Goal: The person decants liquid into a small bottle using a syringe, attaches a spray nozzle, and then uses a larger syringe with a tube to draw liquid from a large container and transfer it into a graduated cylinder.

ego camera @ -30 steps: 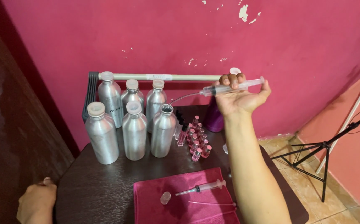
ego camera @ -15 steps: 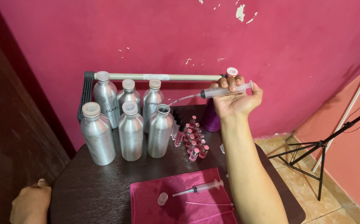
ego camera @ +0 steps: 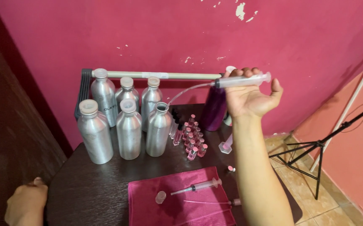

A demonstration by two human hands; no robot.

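Pink wall behind a dark table (ego camera: 106,184) of silver bottles. My right hand (ego camera: 250,98) grips a syringe (ego camera: 242,80) held high, its thin tube (ego camera: 185,90) trailing into the open bottle (ego camera: 158,129). Left hand (ego camera: 25,203) curls on the table edge. I'd keep the tube submerged and draw slowly.

R hand (ego camera: 250,98): grips syringe (ego camera: 242,80), raised above open bottle (ego camera: 158,129)
L hand (ego camera: 25,203): on counter (ego camera: 89,184) edge, left of bottle
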